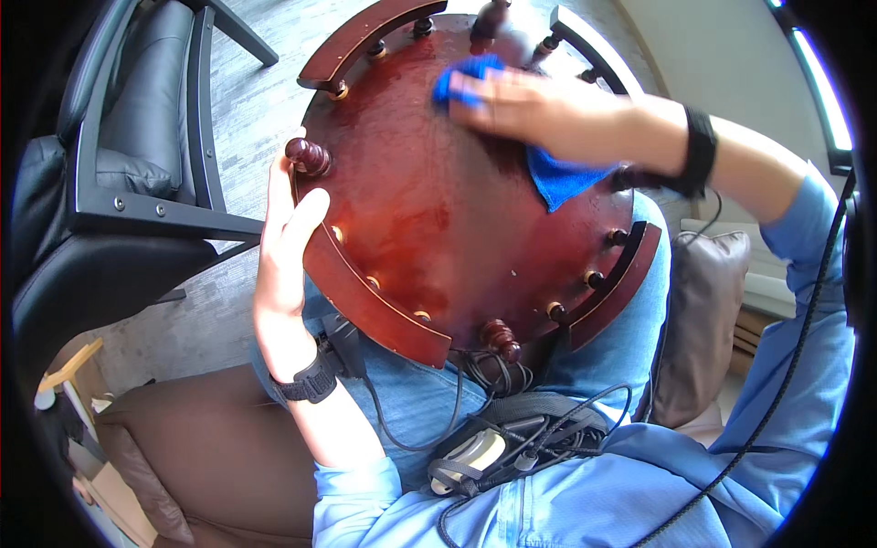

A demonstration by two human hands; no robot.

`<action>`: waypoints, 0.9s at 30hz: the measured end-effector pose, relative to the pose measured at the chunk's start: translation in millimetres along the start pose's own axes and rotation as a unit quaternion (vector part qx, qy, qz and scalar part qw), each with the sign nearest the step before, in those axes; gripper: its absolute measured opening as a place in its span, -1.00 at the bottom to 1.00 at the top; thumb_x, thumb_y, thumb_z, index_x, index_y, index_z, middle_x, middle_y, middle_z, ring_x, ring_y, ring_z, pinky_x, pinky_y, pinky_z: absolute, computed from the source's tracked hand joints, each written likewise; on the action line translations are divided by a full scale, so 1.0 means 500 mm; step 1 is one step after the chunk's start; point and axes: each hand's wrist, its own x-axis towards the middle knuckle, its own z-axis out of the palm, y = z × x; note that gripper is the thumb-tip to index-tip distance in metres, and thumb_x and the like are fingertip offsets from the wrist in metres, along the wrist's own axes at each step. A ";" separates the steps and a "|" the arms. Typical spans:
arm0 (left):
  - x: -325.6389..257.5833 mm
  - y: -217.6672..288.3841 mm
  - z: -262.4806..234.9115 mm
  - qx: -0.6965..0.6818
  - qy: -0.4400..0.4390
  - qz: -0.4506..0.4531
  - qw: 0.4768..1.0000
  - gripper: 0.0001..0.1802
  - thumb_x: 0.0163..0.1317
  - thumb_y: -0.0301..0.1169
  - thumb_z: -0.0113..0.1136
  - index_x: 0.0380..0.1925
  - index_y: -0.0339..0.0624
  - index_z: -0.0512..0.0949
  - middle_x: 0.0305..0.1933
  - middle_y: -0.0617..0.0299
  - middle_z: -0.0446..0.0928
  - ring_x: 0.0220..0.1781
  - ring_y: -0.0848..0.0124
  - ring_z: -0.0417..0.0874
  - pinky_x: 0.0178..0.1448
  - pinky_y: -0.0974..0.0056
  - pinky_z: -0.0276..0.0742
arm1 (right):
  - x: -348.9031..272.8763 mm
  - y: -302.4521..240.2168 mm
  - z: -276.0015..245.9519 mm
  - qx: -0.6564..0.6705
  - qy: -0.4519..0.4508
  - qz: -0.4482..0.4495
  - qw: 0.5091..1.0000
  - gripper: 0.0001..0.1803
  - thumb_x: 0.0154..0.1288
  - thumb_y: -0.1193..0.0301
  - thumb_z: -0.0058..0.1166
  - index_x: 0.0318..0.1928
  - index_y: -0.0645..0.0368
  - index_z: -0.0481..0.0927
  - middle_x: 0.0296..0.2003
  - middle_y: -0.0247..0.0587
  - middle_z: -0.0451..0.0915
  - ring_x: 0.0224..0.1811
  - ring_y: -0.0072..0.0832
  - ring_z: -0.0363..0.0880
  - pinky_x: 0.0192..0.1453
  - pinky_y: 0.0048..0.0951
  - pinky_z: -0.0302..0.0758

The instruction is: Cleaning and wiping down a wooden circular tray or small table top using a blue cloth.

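Observation:
A round, glossy red-brown wooden tray [393, 219] with curved rail pieces on small turned posts rests on my lap. My left hand [287, 233] grips its left edge, the thumb lying over the rail beside a turned knob [309, 157]. Across the upper part of the round surface, my right hand [539, 111] presses a blue cloth [568, 181]. One end of the cloth is bunched under the fingertips and a corner hangs out below the palm. Motion blurs the right fingers slightly. The underside of the wooden piece is hidden.
A black leather armchair [151, 110] stands on the left over a grey wood-look floor [242, 119]. A brown cushion [708, 320] lies to my right. Black cables and a pouch [521, 429] sit at my waist, and one cable [786, 393] runs along my right arm.

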 end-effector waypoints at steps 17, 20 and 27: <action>0.003 -0.005 0.002 0.016 -0.009 0.016 1.000 -0.30 0.28 -0.46 0.06 0.42 -0.22 0.09 0.41 0.19 0.16 0.44 0.39 0.14 0.51 0.27 -0.07 | 0.038 0.020 -0.018 -0.019 0.025 0.018 0.999 -0.40 0.36 0.51 -0.27 0.42 0.02 0.15 0.44 -0.12 0.11 0.42 -0.14 0.21 0.43 -0.19 0.29; 0.008 -0.007 0.005 -0.012 -0.014 0.023 1.000 -0.30 0.28 -0.46 0.06 0.42 -0.24 0.09 0.42 0.17 0.15 0.45 0.39 0.13 0.52 0.27 -0.07 | 0.061 0.073 -0.004 -0.022 0.066 0.058 0.996 -0.31 0.29 0.60 -0.22 0.45 0.04 0.09 0.46 -0.05 0.04 0.45 -0.09 0.13 0.46 -0.19 0.24; 0.001 -0.015 -0.005 -0.022 -0.002 0.014 1.000 -0.29 0.30 -0.45 0.06 0.42 -0.27 0.06 0.44 0.13 0.11 0.47 0.37 0.10 0.53 0.26 -0.11 | 0.084 -0.011 -0.030 0.051 0.042 -0.034 0.997 -0.38 0.33 0.51 -0.20 0.42 0.03 0.16 0.42 -0.06 0.14 0.44 -0.20 0.18 0.41 -0.21 0.32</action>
